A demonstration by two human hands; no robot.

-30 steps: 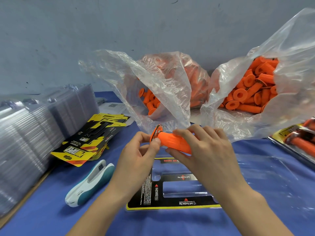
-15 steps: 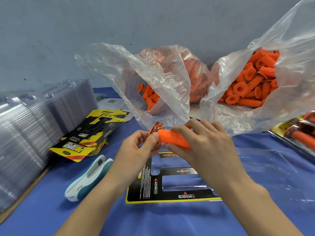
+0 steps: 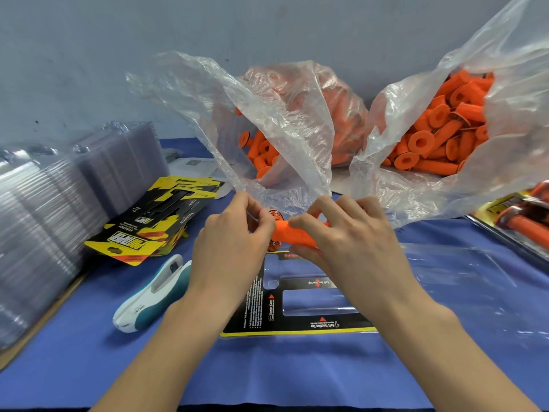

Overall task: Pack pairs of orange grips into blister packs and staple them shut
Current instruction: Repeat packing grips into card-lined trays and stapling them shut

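L grip & R grip both pinch one orange sleeve, held roughly horiz. above blister pack on blue bench; stapler at left.

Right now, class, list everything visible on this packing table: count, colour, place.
orange rubber grip: one, between both hands.
open clear blister pack with black-and-yellow card: one, under the hands.
white-and-teal stapler: one, left of pack.
black-and-yellow printed cards: pile, behind stapler.
clear blister shells: stacks, left edge.
clear plastic bags of orange grips: at least two, back.
filled packs: orange-yellow, right edge.
blue cloth: one, covers table.
left hand: pinches grip's flanged end.
right hand: holds its shaft.
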